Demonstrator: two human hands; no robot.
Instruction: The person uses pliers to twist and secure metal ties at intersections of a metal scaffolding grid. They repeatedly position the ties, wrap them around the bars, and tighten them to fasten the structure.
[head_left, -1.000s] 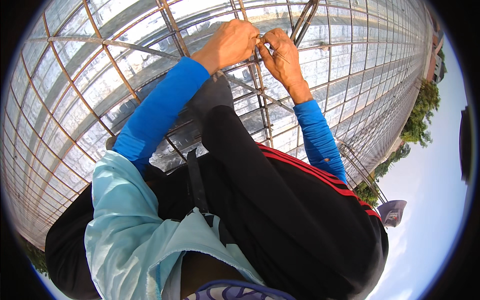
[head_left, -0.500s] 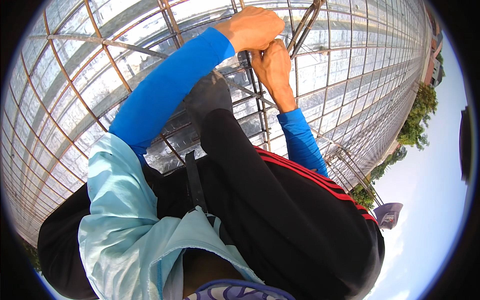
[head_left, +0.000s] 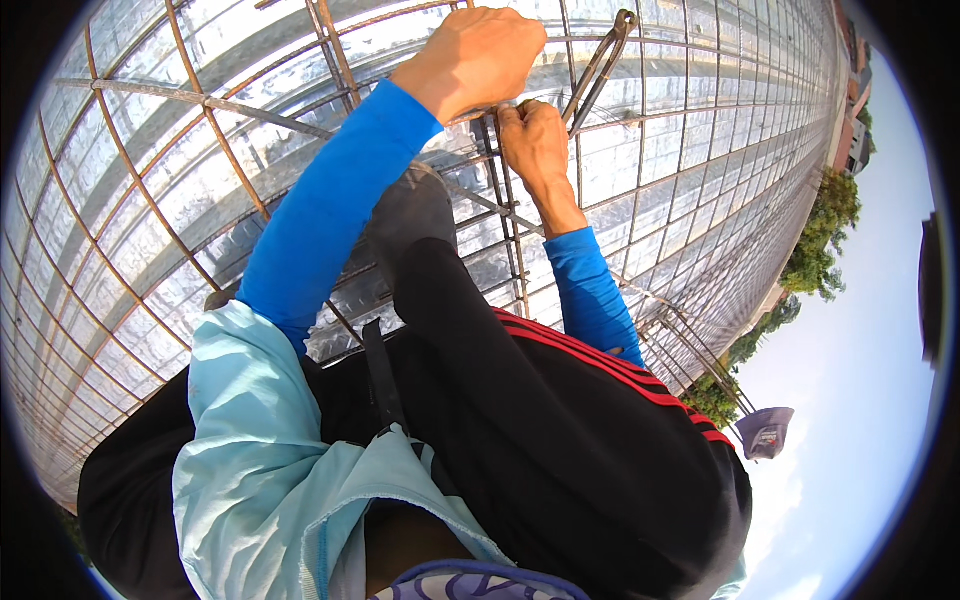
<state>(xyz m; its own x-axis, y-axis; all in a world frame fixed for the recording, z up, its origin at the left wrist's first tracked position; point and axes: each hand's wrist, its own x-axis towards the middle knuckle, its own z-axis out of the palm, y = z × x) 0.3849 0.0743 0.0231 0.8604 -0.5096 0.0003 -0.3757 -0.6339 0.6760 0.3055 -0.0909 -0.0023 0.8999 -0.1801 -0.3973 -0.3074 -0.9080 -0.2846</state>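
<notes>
My left hand [head_left: 475, 62], in a blue sleeve, is curled closed above a crossing of the steel bars. Just below and to its right, my right hand [head_left: 538, 150] is closed too, its thumb and fingers pinched at the same spot. Whatever sits between the fingers of either hand is hidden or too thin to make out. Beside my right hand, a dark pair of pincers [head_left: 598, 72] rests against the mesh, its rounded head pointing up. Rusty steel bars [head_left: 508, 225], paired near the hands, run down from them.
A wide rebar mesh [head_left: 135, 170] spreads over shiny ribbed metal decking [head_left: 270, 155]. My dark shoe [head_left: 410, 210] stands on it, close to my left forearm. A diagonal bar [head_left: 265, 112] crosses the mesh. At the right lie the edge, trees [head_left: 825, 230] and a grey cap-like object [head_left: 766, 432].
The view has shifted slightly. My right hand sits a little lower and my left hand a little further left, both still closed. More of the pincers' head shows now.
</notes>
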